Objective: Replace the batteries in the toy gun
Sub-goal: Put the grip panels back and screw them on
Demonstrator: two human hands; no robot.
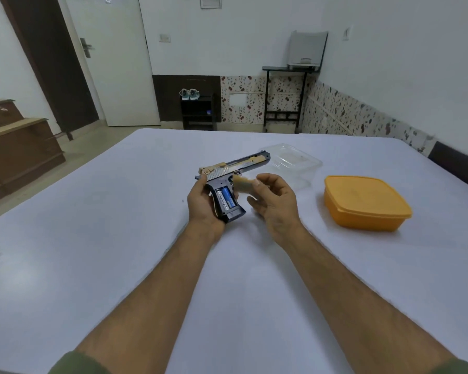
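Note:
My left hand (203, 205) holds the toy gun (234, 172) by its grip above the table, barrel pointing away to the right. The gun is dark blue with tan and silver parts. Its grip compartment lies open and two blue batteries (225, 198) sit side by side inside. My right hand (274, 202) is just right of the grip and pinches a small tan cover piece (242, 182) between thumb and fingers, close to the trigger area.
A shut orange plastic box (364, 202) rests on the white table (119, 238) to the right. A clear plastic container (295, 161) sits behind the gun. Beyond the table are a shoe rack, a door and a black stand.

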